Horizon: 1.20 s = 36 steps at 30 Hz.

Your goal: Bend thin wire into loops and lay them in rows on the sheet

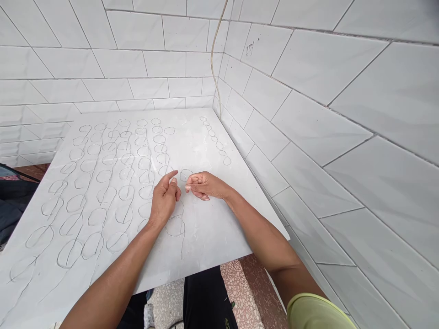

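You've got white tiled wall (363, 98) filling the top and right, then a pale board (212, 237) from centre to lower left, with rows of thin dark loops (109, 146). Near centre, your left hand (166, 195) is half curled, index out; your right hand (203, 185) looks pinched. Can't tell if either's gripping anything. One single loop (186, 169) peeks out beside your right fingertips.

Circles (126, 192) on board (219, 219) (mostly left), wall (125, 64) behind
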Motion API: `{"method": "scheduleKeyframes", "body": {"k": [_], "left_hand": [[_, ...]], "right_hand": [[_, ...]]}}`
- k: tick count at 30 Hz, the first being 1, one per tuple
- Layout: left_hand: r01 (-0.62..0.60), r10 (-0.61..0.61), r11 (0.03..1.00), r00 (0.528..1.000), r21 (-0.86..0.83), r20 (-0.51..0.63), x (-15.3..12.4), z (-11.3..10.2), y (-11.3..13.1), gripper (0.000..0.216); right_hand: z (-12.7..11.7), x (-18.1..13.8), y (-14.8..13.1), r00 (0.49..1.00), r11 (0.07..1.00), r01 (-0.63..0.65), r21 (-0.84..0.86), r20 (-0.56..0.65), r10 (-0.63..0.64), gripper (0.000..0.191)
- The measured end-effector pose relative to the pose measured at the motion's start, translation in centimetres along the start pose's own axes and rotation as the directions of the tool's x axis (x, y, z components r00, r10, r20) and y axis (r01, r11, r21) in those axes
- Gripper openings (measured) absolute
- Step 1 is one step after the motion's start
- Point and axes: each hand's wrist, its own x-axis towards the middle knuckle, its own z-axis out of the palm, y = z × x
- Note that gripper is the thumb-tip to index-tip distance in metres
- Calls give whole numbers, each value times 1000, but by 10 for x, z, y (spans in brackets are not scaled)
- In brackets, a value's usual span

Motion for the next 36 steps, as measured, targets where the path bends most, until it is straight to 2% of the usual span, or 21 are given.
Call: {"method": "scheduleKeyframes", "body": {"k": [3,6,7,9,13,16,19,22,27,30,36], "left_hand": [[-31,27,997,998,73,54,5,-9,3,52],[-214,209,946,977,242,46,9,-20,4,49],[-291,287,907,956,304,58,10,-24,4,46],[-433,408,808,900,399,152,13,-31,3,40],[-649,519,566,759,508,392,17,-41,-4,36],[-706,579,426,693,565,430,21,-44,-11,34],[-725,605,392,667,566,435,22,-42,-14,33],[-712,594,443,688,545,417,20,-37,-15,31],[-637,552,581,766,507,330,18,-26,-18,29],[-603,533,610,793,514,297,17,-23,-19,27],[-552,438,663,834,505,337,18,-22,-22,30]], "right_hand": [[-2,0,0,1000,1000,-7,17,2,7,29],[-5,-2,-3,1000,1000,-13,14,-6,13,29],[-7,-3,-4,1000,1000,-13,13,-9,13,29],[-10,-4,-5,1000,1000,-8,10,-21,9,29],[-16,-6,-5,999,1000,-6,2,-40,6,28],[-19,-7,-6,999,1000,-25,15,-37,25,31],[-17,-7,-8,999,999,-39,19,-14,40,33],[-14,-8,-10,998,998,-64,17,1,64,33],[-10,-7,-11,996,996,-91,3,-8,91,31],[-7,-6,-11,995,995,-100,-28,-12,99,30],[1,-5,-13,992,988,-129,-84,-18,128,27]]}}
